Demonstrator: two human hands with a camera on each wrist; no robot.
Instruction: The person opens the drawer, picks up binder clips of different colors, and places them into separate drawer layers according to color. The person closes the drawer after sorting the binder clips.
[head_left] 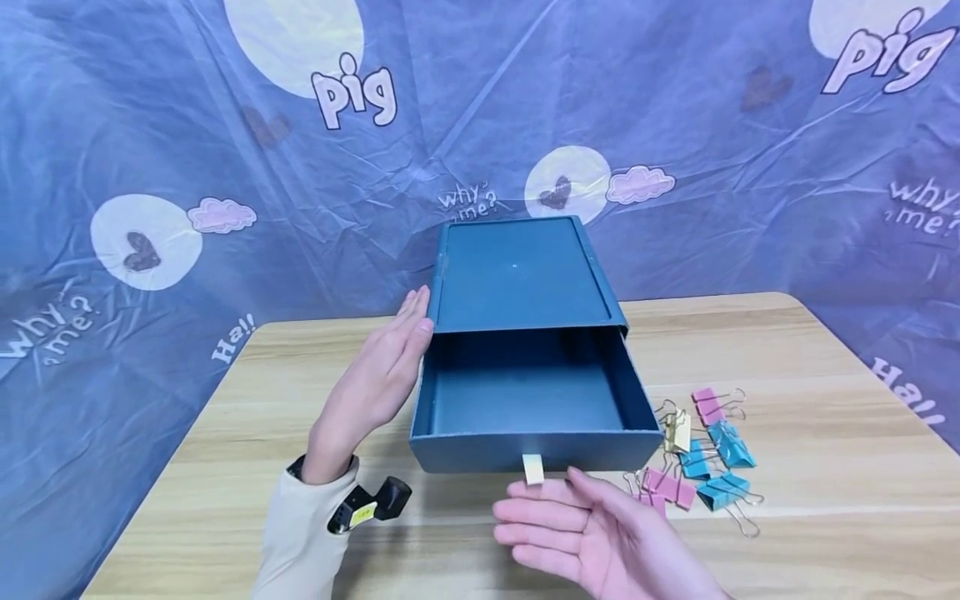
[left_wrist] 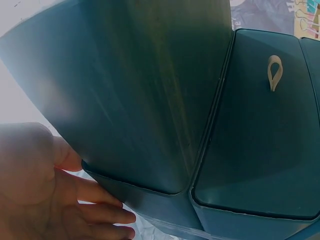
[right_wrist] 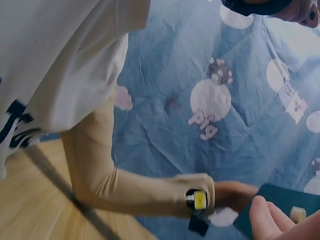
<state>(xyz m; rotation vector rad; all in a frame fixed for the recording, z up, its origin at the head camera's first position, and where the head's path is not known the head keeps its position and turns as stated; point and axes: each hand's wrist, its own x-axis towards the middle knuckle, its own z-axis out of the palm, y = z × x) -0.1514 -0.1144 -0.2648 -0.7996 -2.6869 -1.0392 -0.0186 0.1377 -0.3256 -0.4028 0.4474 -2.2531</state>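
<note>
A dark teal drawer box (head_left: pixel 517 275) stands on the table, its drawer (head_left: pixel 525 454) pulled partly out; no contents show inside. A pale fabric pull loop (head_left: pixel 533 469) sticks out of the drawer front, also visible as a loop (left_wrist: pixel 274 73) in the left wrist view. My left hand (head_left: pixel 378 371) lies with straight fingers along the box's left side. Just below the loop, my right hand (head_left: pixel 570 525) is palm up with its fingers extended; whether the index finger touches the loop I cannot tell. In the right wrist view, its fingers (right_wrist: pixel 267 220) appear beside the teal front.
Several binder clips (head_left: pixel 726 443) in pink, blue and yellow lie on the table right of the drawer. The wooden table (head_left: pixel 810 400) has a blue patterned cloth (head_left: pixel 480 100) hanging behind it. A small black device (head_left: pixel 367 506) is strapped at the left wrist.
</note>
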